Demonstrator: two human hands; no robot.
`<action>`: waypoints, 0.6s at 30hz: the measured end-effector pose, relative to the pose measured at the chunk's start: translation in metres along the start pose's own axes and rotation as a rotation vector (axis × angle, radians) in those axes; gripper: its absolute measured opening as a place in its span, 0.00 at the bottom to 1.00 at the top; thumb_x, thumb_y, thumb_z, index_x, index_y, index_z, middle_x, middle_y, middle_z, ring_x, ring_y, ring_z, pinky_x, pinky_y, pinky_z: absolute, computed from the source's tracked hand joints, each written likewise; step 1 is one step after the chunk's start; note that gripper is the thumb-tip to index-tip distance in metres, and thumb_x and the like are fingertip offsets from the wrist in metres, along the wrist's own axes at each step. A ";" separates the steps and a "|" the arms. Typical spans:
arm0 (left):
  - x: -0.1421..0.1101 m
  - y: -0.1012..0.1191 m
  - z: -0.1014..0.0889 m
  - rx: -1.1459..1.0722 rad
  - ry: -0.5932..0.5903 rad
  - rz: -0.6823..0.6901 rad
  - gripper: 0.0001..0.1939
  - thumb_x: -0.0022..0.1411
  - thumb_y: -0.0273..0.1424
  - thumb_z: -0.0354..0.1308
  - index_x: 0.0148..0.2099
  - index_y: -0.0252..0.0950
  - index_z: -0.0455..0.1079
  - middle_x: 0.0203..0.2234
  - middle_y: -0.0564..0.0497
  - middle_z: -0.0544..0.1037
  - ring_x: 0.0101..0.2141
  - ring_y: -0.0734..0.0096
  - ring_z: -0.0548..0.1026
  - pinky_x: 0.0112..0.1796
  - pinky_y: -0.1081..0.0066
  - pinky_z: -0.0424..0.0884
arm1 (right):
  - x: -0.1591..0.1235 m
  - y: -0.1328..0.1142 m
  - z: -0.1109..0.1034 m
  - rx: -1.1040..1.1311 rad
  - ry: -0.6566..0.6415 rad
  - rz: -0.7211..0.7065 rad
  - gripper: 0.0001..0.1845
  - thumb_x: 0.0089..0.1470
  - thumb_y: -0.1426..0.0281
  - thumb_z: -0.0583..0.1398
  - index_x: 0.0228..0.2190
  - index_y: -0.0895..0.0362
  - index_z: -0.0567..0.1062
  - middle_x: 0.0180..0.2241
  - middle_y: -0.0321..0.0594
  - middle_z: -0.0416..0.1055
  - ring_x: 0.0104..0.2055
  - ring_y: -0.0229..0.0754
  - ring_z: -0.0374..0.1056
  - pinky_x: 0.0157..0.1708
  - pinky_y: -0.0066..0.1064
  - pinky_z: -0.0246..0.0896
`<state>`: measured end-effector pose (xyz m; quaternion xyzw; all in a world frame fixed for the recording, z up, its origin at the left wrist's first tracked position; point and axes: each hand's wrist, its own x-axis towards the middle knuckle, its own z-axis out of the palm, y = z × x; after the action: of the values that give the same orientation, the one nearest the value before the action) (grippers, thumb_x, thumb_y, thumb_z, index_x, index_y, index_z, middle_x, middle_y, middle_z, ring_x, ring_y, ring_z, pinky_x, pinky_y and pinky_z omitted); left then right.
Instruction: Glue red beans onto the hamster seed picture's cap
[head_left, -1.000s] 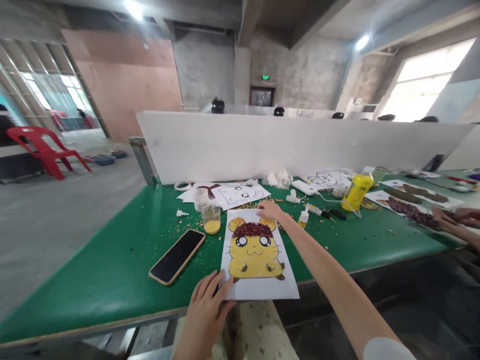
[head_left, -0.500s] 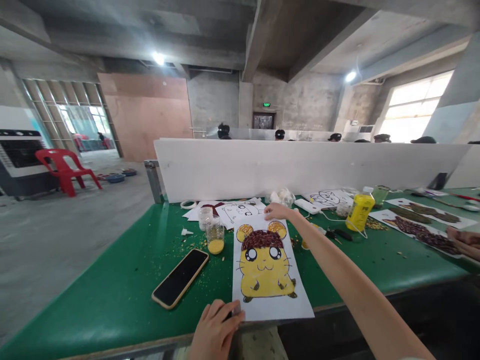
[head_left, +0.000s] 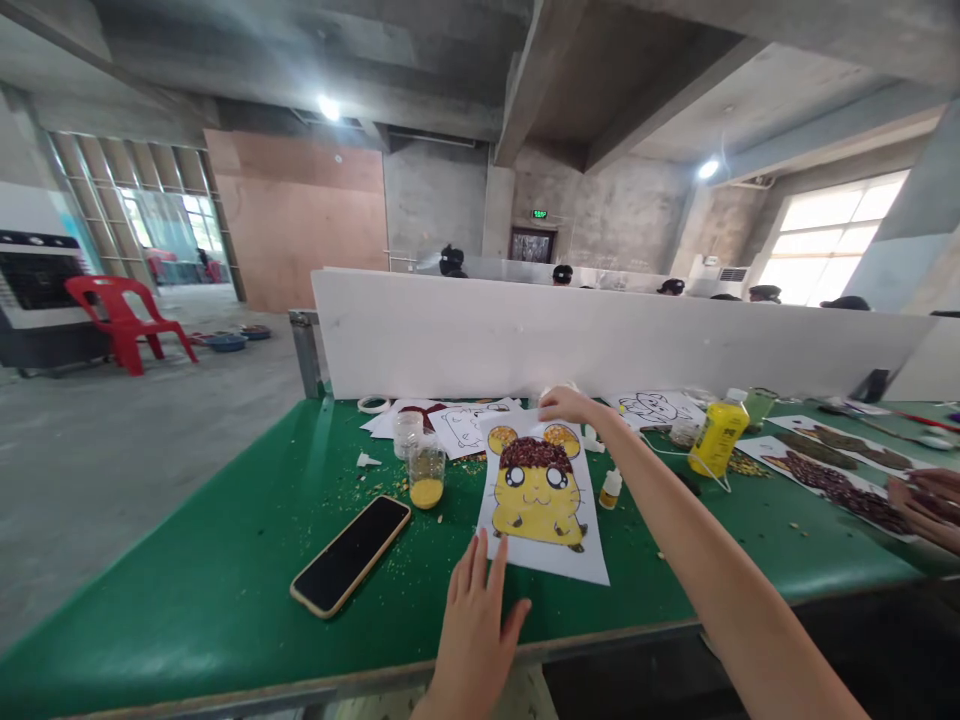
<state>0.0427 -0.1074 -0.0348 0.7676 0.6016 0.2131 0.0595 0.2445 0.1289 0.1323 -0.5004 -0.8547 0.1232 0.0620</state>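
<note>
A sheet with a hamster picture (head_left: 536, 510), filled in with yellow grains and dark red beans, lies on the green table just in front of me. My left hand (head_left: 480, 605) is open, its fingers stretched out and the tips at the sheet's lower left edge. At the top edge, my right hand (head_left: 568, 404) has its fingers closed on the paper; the fingertips are partly hidden. A small glue bottle (head_left: 611, 489) stands right of the sheet. To its left are a clear jar with yellow grains (head_left: 427, 490) and a phone (head_left: 351, 556).
More drawings (head_left: 459, 428) lie behind the jar. A yellow liquid bottle (head_left: 718, 435) stands at the right, near bean-covered pictures (head_left: 832, 480) and another person's hands (head_left: 926, 505). A white partition (head_left: 525, 335) closes off the table's back. Loose grains are scattered about.
The sheet has moved away from the table's front edge and lies flatter. My left hand has gone from gripping its lower corner to stretched fingers. The glue bottle is now more visible.
</note>
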 end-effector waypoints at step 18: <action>0.164 -0.013 -0.004 -1.628 -0.301 -0.552 0.17 0.63 0.35 0.54 0.52 0.34 0.64 0.48 0.45 0.70 0.43 0.64 0.72 0.42 0.59 0.72 | -0.039 0.007 -0.108 0.339 0.579 -0.229 0.19 0.42 0.55 0.61 0.26 0.59 0.75 0.28 0.37 0.71 0.32 0.39 0.65 0.35 0.31 0.60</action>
<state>0.0596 0.0513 0.0057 0.3333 0.4125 0.4509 0.7179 0.2940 0.1142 0.2349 -0.3980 -0.8196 0.1087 0.3975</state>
